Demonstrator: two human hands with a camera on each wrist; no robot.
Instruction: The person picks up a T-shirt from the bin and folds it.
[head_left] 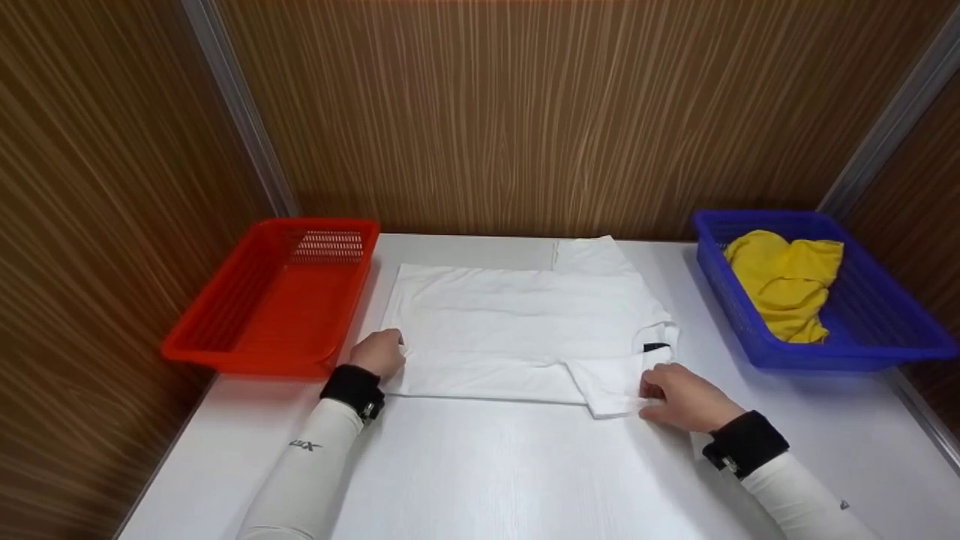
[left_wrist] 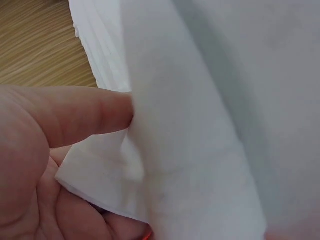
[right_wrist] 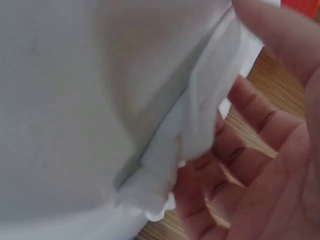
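Observation:
A white T-shirt point(head_left: 517, 322) lies on the white table, one side folded over lengthwise toward its middle. Near the collar shows a small black label point(head_left: 656, 346). One sleeve sticks out at the back, the other at the front right. At the hem end, on the left, my left hand point(head_left: 380, 352) pinches the cloth; the left wrist view has the thumb point(left_wrist: 90, 112) on top and fingers beneath. My right hand point(head_left: 686, 397) holds the front sleeve, with curled fingers point(right_wrist: 235, 150) behind the fabric in the right wrist view. Part of the grip is hidden by cloth.
On the left stands a red plastic basket point(head_left: 341, 315) with nothing in it. A blue basket point(head_left: 750, 330) at the right contains a crumpled yellow cloth point(head_left: 780, 281). Wood-grain panels point(head_left: 502, 120) wall the table point(head_left: 480, 472) at the back and sides.

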